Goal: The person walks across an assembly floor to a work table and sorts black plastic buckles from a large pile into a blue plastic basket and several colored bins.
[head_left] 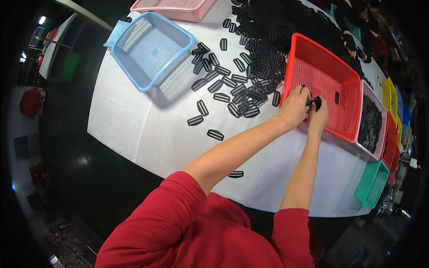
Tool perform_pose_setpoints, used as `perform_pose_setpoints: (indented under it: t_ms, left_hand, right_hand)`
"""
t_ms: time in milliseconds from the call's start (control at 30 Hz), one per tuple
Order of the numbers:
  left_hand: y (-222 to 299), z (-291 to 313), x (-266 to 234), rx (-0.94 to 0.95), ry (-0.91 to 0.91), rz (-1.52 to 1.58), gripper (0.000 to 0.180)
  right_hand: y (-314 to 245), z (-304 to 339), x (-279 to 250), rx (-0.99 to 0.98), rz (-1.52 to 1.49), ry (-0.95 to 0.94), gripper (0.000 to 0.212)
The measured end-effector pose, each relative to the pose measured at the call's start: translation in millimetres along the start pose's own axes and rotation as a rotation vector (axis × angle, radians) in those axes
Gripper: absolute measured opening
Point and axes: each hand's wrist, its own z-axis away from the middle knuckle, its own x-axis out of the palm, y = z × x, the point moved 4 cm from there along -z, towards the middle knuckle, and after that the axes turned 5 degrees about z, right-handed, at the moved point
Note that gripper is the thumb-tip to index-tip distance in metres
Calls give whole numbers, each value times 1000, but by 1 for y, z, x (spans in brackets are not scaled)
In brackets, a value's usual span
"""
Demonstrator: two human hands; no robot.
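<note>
Both my hands are together over the near edge of a red plastic basket [300, 53]. My left hand [292, 107] is closed, its fingers around black slotted strap buckles [309, 102], partly hidden. Close beside it, my right hand [318, 118] is curled around black pieces of the same sort, which stick out past the thumb. How many buckles each hand has cannot be made out. A single black piece [337, 97] lies against the mesh inside the red basket. To the left, loose black buckles [222, 70] are scattered on the white table [174, 149].
A large heap of black buckles [272, 22] covers the far table. At left stands a light blue basket [152, 49], behind it a pink one [174, 11]. A pale pink basket of black pieces [371, 120] and a green basket [373, 183] stand right. Another person's hands [353, 44] are at far right.
</note>
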Motion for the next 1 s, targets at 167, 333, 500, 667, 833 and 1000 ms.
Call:
perform_pose_setpoints:
  t_ms: [167, 333, 500, 667, 833, 1000]
  left_hand:
    - [-27, -25, -70, 196, 182, -170, 20]
    - [-136, -56, -173, 221, 34, -827, 26]
    - [-206, -70, -238, -164, -162, -1078, 43]
    - [-223, -16, -263, -58, -19, -842, 39]
    - [-172, 46, -215, 95, -1, -689, 37]
    - [-139, 109, -154, 53, -37, -625, 41]
  right_hand:
    - [8, 3, 12, -32, 88, -75, 21]
    - [-11, 9, 9, 3, 121, -40, 16]
    - [-1, 11, 10, -44, 129, 47, 13]
    - [-2, 13, 14, -80, 143, 125, 13]
    - [0, 13, 13, -51, 113, 161, 14]
    - [-2, 20, 3, -169, 84, 172, 17]
